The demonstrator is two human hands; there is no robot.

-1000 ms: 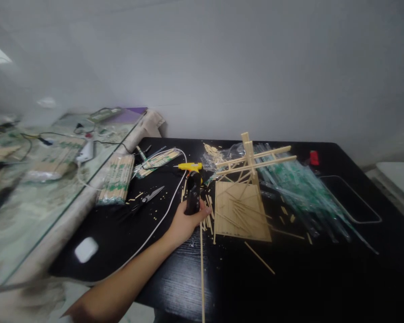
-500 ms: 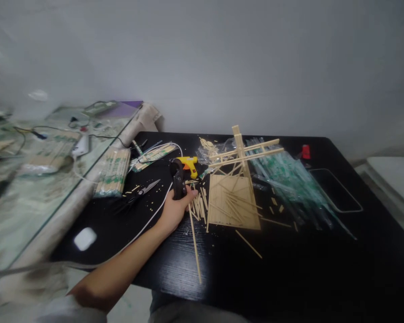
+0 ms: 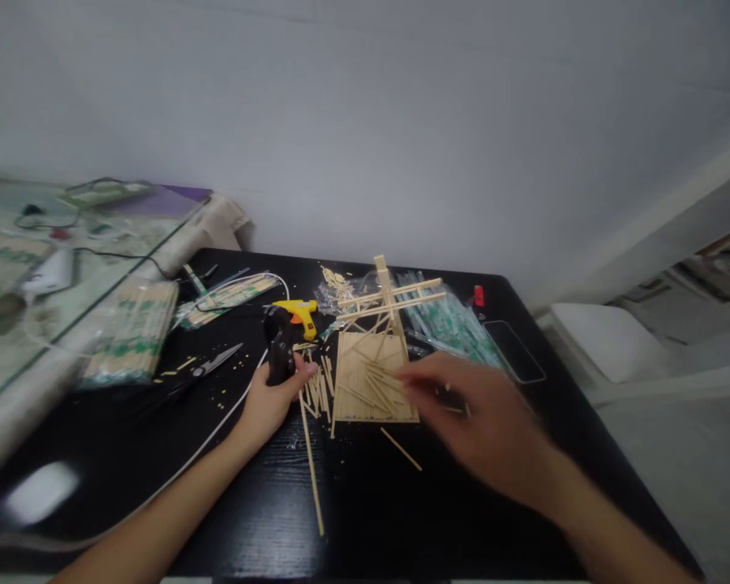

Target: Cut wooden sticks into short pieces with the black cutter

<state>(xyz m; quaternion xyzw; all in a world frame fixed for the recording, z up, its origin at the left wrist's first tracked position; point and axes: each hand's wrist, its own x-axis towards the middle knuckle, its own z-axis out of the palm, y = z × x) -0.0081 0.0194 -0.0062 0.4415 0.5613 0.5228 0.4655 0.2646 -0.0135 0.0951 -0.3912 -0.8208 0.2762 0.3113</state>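
My left hand (image 3: 268,402) is closed round the black grip of a yellow and black glue gun (image 3: 287,333) that rests on the black table (image 3: 365,503). Its white cord (image 3: 200,454) trails toward the left front. Just right of it stands a model of wooden sticks (image 3: 374,357), a flat square base with an upright post and crossed arms. My right hand (image 3: 471,418) hovers blurred over the base's right edge, fingers pointing left; whether it holds anything is unclear. Loose sticks (image 3: 314,389) lie between the gun and the base.
Scissors (image 3: 210,367) lie left of the gun, beside bundles of wrapped chopsticks (image 3: 130,332). Clear green-printed wrappers (image 3: 456,320) pile up behind the model, with a small red object (image 3: 478,296) and a phone (image 3: 514,350). A glass-topped table (image 3: 49,284) adjoins on the left.
The view has swung right. My right hand has come into view over the stick base. My left hand stays on the glue gun.
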